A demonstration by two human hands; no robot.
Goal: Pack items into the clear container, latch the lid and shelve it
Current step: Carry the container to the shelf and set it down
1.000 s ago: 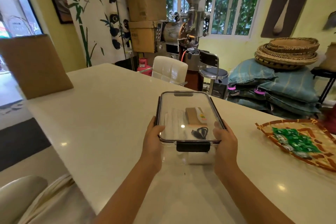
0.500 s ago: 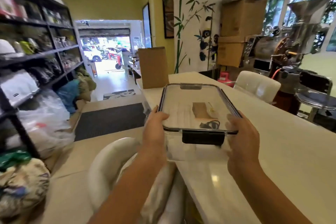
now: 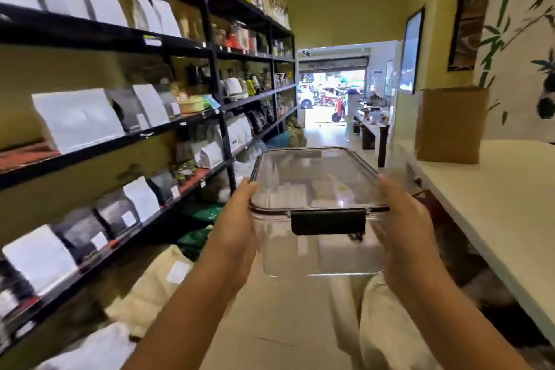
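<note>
1. A black metal shelving unit (image 3: 216, 93) fills the left half of the frame, its tiers loaded with white pouches (image 3: 78, 119), dark pouches and small jars. Many pouches carry small white labels, but the blur leaves no writing or brand readable.
2. Low at left centre, the left hand (image 3: 237, 225) grips the left long side of the clear container (image 3: 318, 246), thumb on the lid's edge and fingers wrapped under the wall.
3. The clear container is in the air at the centre of the frame, held level between both hands, off the counter and not on any shelf. Its clear lid (image 3: 312, 177) is on, and the black latch (image 3: 329, 221) on the near end lies flat against the wall. Pale contents show dimly through the lid; they are too blurred to name.
4. The right hand (image 3: 399, 219) clasps the right long side in the same way.
5. At the right edge a white counter (image 3: 492, 198) bears a brown cardboard box (image 3: 450, 123).
</note>
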